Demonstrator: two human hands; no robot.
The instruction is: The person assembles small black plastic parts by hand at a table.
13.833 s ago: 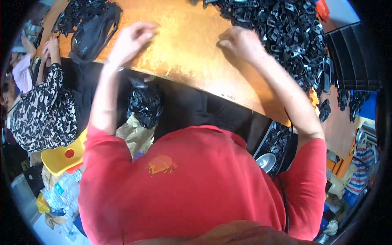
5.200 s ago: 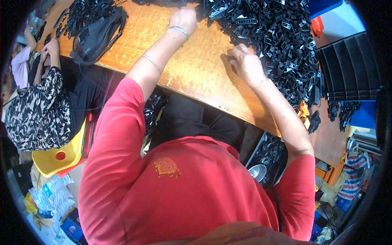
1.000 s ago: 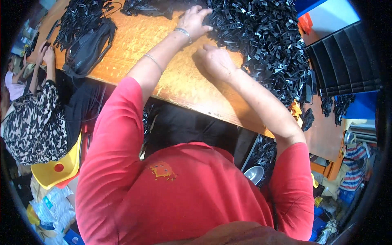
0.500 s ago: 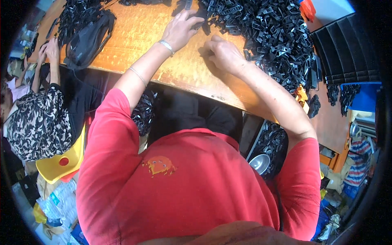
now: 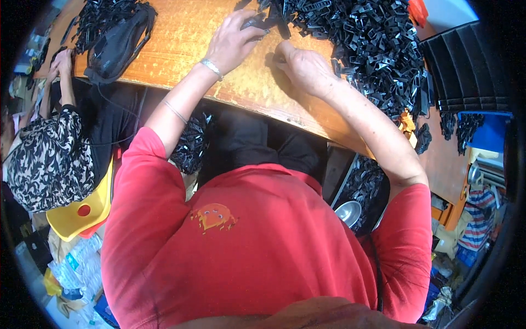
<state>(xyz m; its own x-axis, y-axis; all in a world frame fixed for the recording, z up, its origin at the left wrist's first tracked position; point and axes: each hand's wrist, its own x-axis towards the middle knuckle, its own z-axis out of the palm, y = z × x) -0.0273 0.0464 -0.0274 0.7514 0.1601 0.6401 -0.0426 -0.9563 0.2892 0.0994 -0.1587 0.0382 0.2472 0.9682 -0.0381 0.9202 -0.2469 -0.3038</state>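
Note:
My left hand (image 5: 234,45) is over the wooden table (image 5: 181,55), its thumb and fingers closed around a small black plastic piece (image 5: 255,22) at the edge of a heap of such parts. A bracelet circles that wrist. To its right, my right hand (image 5: 307,68) hovers low over the tabletop with its fingers curled together. Whatever may be between those fingertips is hidden. The large heap of black plastic clips or buckles (image 5: 372,44) spreads beyond and to the right of this hand.
A black bag (image 5: 118,49) lies at the table's left beside another black pile (image 5: 104,22). A co-worker in a patterned top (image 5: 52,159) sits at far left by a yellow chair (image 5: 76,219). A black ribbed tray (image 5: 466,68) stands right. A metal bowl (image 5: 348,213) is below the table edge.
My left hand has drawn slightly nearer and left, its fingers closing from a more spread reach around a black piece. My right hand has shifted a little, still curled.

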